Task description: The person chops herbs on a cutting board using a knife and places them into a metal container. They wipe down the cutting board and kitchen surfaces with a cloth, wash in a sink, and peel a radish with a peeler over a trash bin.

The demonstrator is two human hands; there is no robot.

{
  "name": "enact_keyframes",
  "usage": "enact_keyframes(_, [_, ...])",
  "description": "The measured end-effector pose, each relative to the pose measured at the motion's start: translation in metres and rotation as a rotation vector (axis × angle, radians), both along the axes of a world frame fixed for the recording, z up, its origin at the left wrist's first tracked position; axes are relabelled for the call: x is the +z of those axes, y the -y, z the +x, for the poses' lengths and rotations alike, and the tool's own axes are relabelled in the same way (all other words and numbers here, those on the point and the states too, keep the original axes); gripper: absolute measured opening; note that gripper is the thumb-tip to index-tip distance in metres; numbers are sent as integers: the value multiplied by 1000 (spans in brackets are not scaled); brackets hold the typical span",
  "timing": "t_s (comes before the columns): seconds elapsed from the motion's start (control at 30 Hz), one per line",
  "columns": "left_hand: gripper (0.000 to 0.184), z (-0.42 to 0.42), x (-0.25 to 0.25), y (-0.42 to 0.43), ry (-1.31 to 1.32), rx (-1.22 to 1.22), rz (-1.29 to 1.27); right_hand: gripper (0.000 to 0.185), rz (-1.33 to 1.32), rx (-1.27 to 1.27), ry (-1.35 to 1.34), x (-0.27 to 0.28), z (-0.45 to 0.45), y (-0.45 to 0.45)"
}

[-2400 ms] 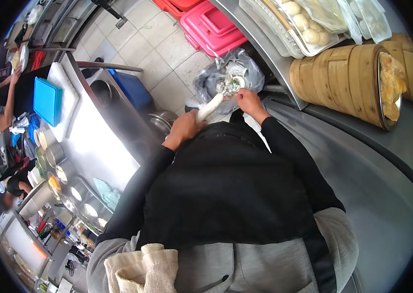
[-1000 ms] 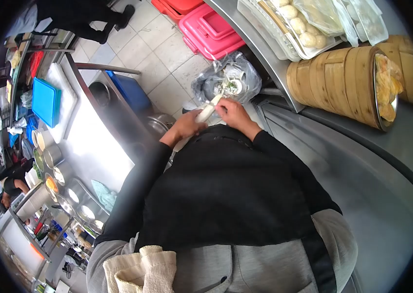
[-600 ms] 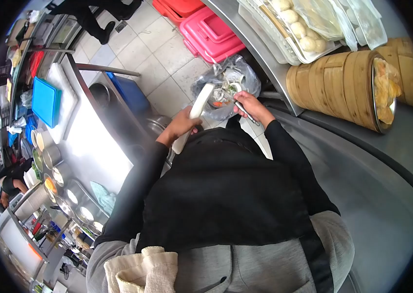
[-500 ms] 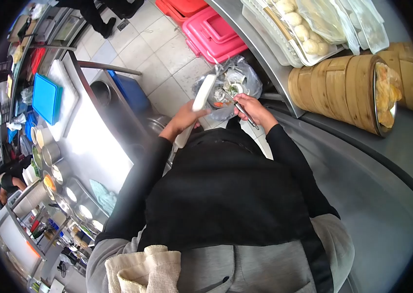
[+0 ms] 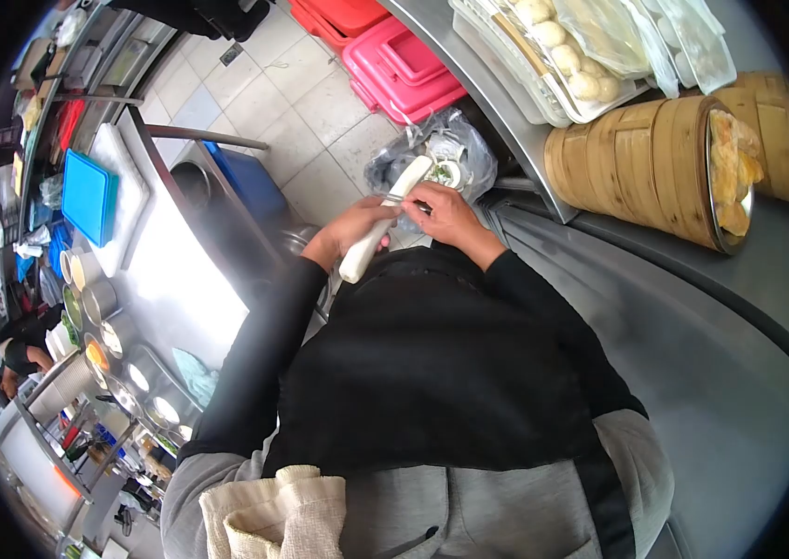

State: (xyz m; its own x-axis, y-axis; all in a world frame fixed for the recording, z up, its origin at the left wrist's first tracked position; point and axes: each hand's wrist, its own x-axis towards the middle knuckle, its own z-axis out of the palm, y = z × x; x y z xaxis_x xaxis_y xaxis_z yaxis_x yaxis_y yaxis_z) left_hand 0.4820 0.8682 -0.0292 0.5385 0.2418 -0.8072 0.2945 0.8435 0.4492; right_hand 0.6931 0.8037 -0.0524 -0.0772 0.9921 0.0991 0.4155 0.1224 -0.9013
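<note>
My left hand [image 5: 354, 229] is closed around the middle of a long white daikon radish [image 5: 357, 264], which slants with its far end up and to the right. In my right hand [image 5: 453, 220] is a metal peeler [image 5: 392, 197], its handle mostly hidden by my fingers. The peeler's head lies across the radish just beyond my left fingers. Below and beyond both hands, a clear plastic bag [image 5: 482, 152] holds scraps, white pieces and some green bits among them.
Red lidded bins [image 5: 404, 74] stand on the tiled floor ahead. At right are bamboo steamers [image 5: 632, 154] and a tray of pale dough balls [image 5: 567, 61]. On my left runs a steel counter [image 5: 166, 270] with a blue-lidded box [image 5: 89, 194]. Another person's legs [image 5: 212, 14] show at the top.
My right hand has moved left, bringing the peeler from over the bag onto the radish. The radish is tilted further to the right.
</note>
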Motion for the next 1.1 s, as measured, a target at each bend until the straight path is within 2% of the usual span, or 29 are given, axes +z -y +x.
enact_keyframes(0.03, [46, -5, -3, 3, -4, -7, -1, 12, 64, -1, 14, -11, -3, 0])
enact_keyframes(0.1, [44, -20, -11, 10, 47, 0, 17, 12, -251, -181, -81, -38, 18, -7])
enact_keyframes(0.13, [50, -28, -18, 16, 61, -21, 29, 14, -185, -173, 196, -76, 39, -7])
enact_keyframes(0.27, [57, -30, -14, 22, -61, -68, 32, 14, -360, -214, 181, -58, 41, 3])
enact_keyframes(0.33, [55, -23, -20, 26, -79, -51, 32, 15, -335, -62, -117, -33, 8, 13])
enact_keyframes(0.37, [53, -21, -24, 28, -96, -46, 31, 14, -154, 46, -184, -30, -9, 22])
enact_keyframes(0.43, [58, -23, -34, 31, -108, -76, -7, 13, -141, 81, -51, -36, -21, 30])
enact_keyframes(0.53, [52, -26, -37, 35, -16, -75, 26, 15, -313, -91, 21, -70, 19, 17])
enact_keyframes(0.57, [54, -27, -35, 39, -37, -74, 84, 16, -342, -105, 183, -100, 35, 18])
enact_keyframes(0.63, [56, -24, -23, 36, -59, -72, 150, 17, -456, -225, 139, -91, 44, 16])
enact_keyframes(0.67, [58, -23, -17, 35, -119, -94, 180, 17, -453, -221, 141, -89, 39, 16])
enact_keyframes(0.73, [60, -21, -17, 38, -177, -113, 205, 12, -250, -180, -82, -62, 13, 20])
enact_keyframes(0.77, [60, -22, -26, 39, -168, -135, 265, 15, -312, -55, -111, -55, 4, 23])
enact_keyframes(0.83, [61, -25, -33, 40, -157, -166, 324, 16, -124, 4, -40, -47, -9, 25])
enact_keyframes(0.93, [63, -33, -37, 44, -140, -259, 410, 15, -334, -187, 196, -108, 25, 25])
enact_keyframes(0.97, [59, -37, -38, 48, -196, -334, 611, 15, -311, -174, 200, -129, 41, 28])
enact_keyframes(1.0, [56, -40, -41, 50, -252, -407, 811, 15, -531, -210, 29, -111, 47, 24])
enact_keyframes(1.03, [56, -42, -48, 51, -254, -403, 809, 16, -752, -237, -143, -86, 53, 19])
enact_keyframes(1.1, [48, -37, -51, 48, -404, -449, 937, 15, -858, -193, -169, -62, 56, 11])
